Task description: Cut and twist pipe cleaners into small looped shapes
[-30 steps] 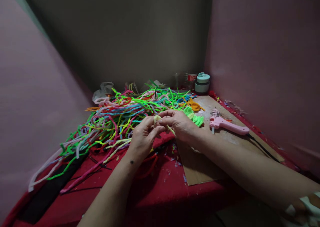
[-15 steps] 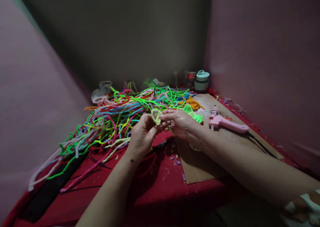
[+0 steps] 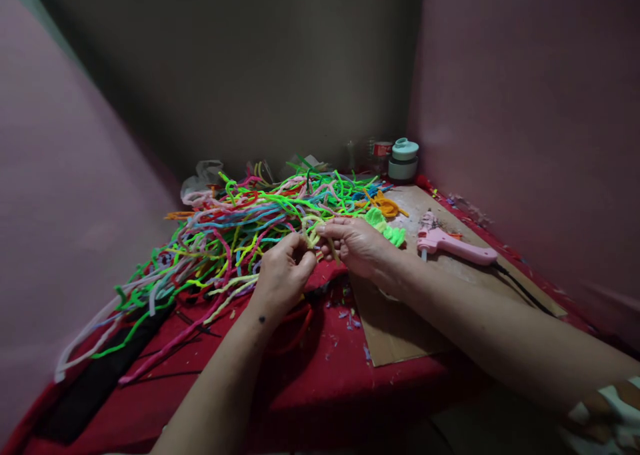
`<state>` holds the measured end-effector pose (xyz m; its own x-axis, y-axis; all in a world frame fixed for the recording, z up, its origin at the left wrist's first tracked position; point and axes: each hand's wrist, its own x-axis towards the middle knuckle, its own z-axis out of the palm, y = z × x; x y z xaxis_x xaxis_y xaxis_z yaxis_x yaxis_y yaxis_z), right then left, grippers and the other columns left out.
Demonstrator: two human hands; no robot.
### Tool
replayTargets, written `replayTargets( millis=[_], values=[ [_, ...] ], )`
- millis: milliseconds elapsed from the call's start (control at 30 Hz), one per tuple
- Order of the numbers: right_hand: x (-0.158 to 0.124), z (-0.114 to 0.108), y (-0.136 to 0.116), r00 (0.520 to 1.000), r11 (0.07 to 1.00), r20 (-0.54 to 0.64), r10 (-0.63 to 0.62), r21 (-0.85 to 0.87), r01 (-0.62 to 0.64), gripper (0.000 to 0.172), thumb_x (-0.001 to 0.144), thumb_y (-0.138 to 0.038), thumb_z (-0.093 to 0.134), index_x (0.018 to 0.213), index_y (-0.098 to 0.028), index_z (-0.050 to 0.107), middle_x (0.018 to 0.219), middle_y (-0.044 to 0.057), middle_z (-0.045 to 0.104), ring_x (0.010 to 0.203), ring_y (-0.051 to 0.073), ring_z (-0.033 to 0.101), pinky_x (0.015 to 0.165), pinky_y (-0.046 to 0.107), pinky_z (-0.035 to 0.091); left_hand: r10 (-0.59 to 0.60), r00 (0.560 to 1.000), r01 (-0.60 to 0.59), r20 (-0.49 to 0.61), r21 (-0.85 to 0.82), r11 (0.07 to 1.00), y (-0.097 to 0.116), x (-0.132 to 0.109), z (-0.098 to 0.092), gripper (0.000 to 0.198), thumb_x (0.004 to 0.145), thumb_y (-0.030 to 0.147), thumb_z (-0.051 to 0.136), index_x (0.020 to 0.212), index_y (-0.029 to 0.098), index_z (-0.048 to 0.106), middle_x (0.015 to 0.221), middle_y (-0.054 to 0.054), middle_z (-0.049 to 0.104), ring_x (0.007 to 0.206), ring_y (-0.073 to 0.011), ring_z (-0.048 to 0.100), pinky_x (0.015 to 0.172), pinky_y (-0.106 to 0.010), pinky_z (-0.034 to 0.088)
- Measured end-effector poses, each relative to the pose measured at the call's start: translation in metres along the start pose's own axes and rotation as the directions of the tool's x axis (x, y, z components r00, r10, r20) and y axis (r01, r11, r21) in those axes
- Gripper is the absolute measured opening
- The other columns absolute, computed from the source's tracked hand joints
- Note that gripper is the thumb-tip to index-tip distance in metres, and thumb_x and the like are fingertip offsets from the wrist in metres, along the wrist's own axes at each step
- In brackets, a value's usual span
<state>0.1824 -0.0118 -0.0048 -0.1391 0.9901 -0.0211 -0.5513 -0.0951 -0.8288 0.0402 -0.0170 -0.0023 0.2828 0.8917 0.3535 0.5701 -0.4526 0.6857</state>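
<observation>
Pinching a pale yellow fuzzy stem [image 3: 313, 237] from two sides, I am holding it in a loop over the red-covered counter [image 3: 310, 401]. My left grip [image 3: 283, 268] is clamping the lower part of the loop at its fingertips, and the curled fingers are hiding exactly how far in the strand is running. My right grip [image 3: 357, 245] is bringing its fingertips together on the loop's right side, while a short length of the strand is hanging below those fingers. The rest of the loop is standing between the two grips, its upper curve showing against the multicoloured pile of stems [image 3: 280, 205] behind. Just beyond my right grip, a bright green fuzzy piece [image 3: 387, 228] is lying near the left edge of the cardboard sheet [image 3: 400, 341]. Farther right, a pink glue gun [image 3: 463, 248] is resting on that cardboard, apart from both grips.
</observation>
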Motion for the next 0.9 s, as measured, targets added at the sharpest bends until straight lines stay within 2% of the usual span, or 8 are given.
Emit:
replayTargets(
  millis=[67,167,267,433,567,667,800,900],
  values=[
    [0.001,0.000,0.000,1.000,1.000,-0.016,0.008,0.005,-0.008,0.010,0.067,-0.010,0.061,0.060,-0.013,0.054,0.051,-0.001,0.055,0.046,0.010,0.052,0.047,0.023,0.040,-0.090,0.988,0.102,0.125,-0.090,0.991,0.004,0.000,-0.003,0.003,0.068,0.017,0.048,0.065,0.018,0.048,0.051,0.006,0.049,0.042,-0.0071,0.043,0.042,-0.018,0.033],
    [0.002,-0.002,-0.001,0.999,0.999,-0.033,0.031,0.023,-0.030,0.005,0.069,-0.009,0.057,0.066,-0.013,0.055,0.053,0.000,0.057,0.045,0.010,0.052,0.047,0.024,0.043,-0.172,0.919,0.257,0.356,-0.208,0.944,0.009,-0.001,-0.006,0.006,0.065,0.014,0.046,0.069,0.018,0.048,0.051,0.003,0.058,0.038,-0.0104,0.049,0.039,-0.020,0.037],
    [0.001,-0.003,-0.004,0.998,0.999,-0.049,0.045,0.011,-0.044,0.006,0.071,-0.009,0.056,0.066,-0.012,0.056,0.053,0.000,0.057,0.045,0.010,0.052,0.046,0.023,0.042,-0.184,0.874,0.329,0.451,-0.268,0.905,0.008,0.000,-0.009,0.004,0.066,0.015,0.048,0.068,0.018,0.046,0.049,0.001,0.060,0.036,-0.0119,0.050,0.038,-0.022,0.040],
    [-0.001,-0.001,-0.008,0.997,0.999,-0.064,0.044,0.003,-0.044,0.008,0.071,-0.008,0.055,0.064,-0.012,0.054,0.054,0.000,0.056,0.044,0.008,0.050,0.045,0.021,0.041,-0.191,0.851,0.355,0.489,-0.268,0.895,0.001,0.004,-0.017,0.007,0.069,0.016,0.053,0.073,0.017,0.047,0.050,0.003,0.057,0.038,-0.0097,0.051,0.036,-0.018,0.036],
    [0.000,-0.001,-0.007,0.999,1.000,-0.041,0.018,-0.018,-0.018,0.006,0.068,-0.010,0.058,0.065,-0.013,0.053,0.055,0.000,0.056,0.045,0.008,0.051,0.045,0.021,0.039,-0.138,0.831,0.367,0.539,-0.345,0.864,0.000,0.004,-0.023,0.021,0.071,0.018,0.058,0.090,0.018,0.050,0.069,0.003,0.058,0.038,-0.0063,0.052,0.033,-0.015,0.033],
    [0.001,-0.003,-0.004,1.000,0.999,-0.014,0.012,-0.039,-0.013,0.006,0.067,-0.013,0.060,0.066,-0.013,0.054,0.057,0.000,0.058,0.045,0.009,0.050,0.045,0.023,0.039,-0.090,0.819,0.425,0.567,-0.492,0.760,0.001,0.003,-0.023,0.023,0.071,0.017,0.061,0.093,0.017,0.053,0.079,0.001,0.058,0.041,-0.0051,0.054,0.033,-0.014,0.034],
    [0.000,-0.002,-0.003,1.000,0.999,0.022,0.006,-0.041,-0.005,0.009,0.065,-0.015,0.062,0.065,-0.015,0.053,0.057,0.001,0.057,0.047,0.011,0.050,0.045,0.026,0.041,-0.103,0.810,0.520,0.578,-0.626,0.581,0.002,0.004,-0.019,0.021,0.075,0.025,0.061,0.093,0.016,0.053,0.077,0.000,0.058,0.042,-0.0064,0.054,0.029,-0.014,0.036],
    [-0.001,-0.002,-0.003,1.000,0.999,0.027,-0.010,-0.038,0.011,0.011,0.064,-0.015,0.063,0.064,-0.015,0.052,0.056,0.000,0.055,0.048,0.012,0.050,0.047,0.027,0.042,-0.129,0.826,0.525,0.549,-0.666,0.530,0.002,0.005,-0.014,0.023,0.078,0.035,0.059,0.090,0.016,0.053,0.075,-0.002,0.060,0.042,-0.0074,0.053,0.028,-0.016,0.037]
  ],
)
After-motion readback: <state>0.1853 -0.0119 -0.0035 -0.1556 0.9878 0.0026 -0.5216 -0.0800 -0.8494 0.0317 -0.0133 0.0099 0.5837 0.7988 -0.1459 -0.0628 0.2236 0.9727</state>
